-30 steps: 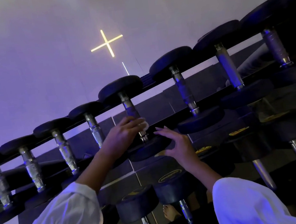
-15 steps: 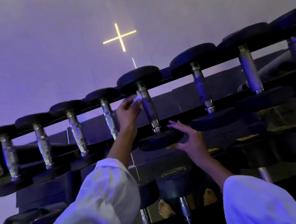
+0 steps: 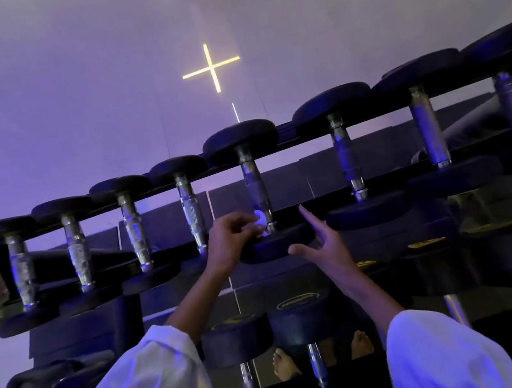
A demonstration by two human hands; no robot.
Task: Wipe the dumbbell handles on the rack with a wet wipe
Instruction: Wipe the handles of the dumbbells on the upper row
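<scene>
Wall [image 3: 75, 120]: smooth and pale, washed in violet light, with a glowing yellow cross [image 3: 211, 66] set in it.
Rack [image 3: 291, 147]: dark, tilted rails run across the scene and carry the top row.
Top-row dumbbells [image 3: 191, 208]: round, matt black heads joined by bright steel handles with knurled middles. They lie side by side and grow larger toward the right.
Lower-tier dumbbells [image 3: 300, 318]: blunt black heads with yellow oval marks, their steel handles pointing down.
Sleeves [image 3: 149, 383]: loose white cloth covers both forearms.
Middle dumbbell [image 3: 256, 190]: the one being wiped, lying on the top row between its neighbours.
Left hand [image 3: 232, 245]: curled fingers pinch the wet wipe against the lower end of that handle, just above the near head.
Right hand [image 3: 326, 243]: fingers spread and straight, beside the same near head. Contact with it cannot be told.
Bare feet [image 3: 284, 366]: visible on the floor below the rack.
Wet wipe [image 3: 260, 221]: a small white wad, bunched at the fingertips.
</scene>
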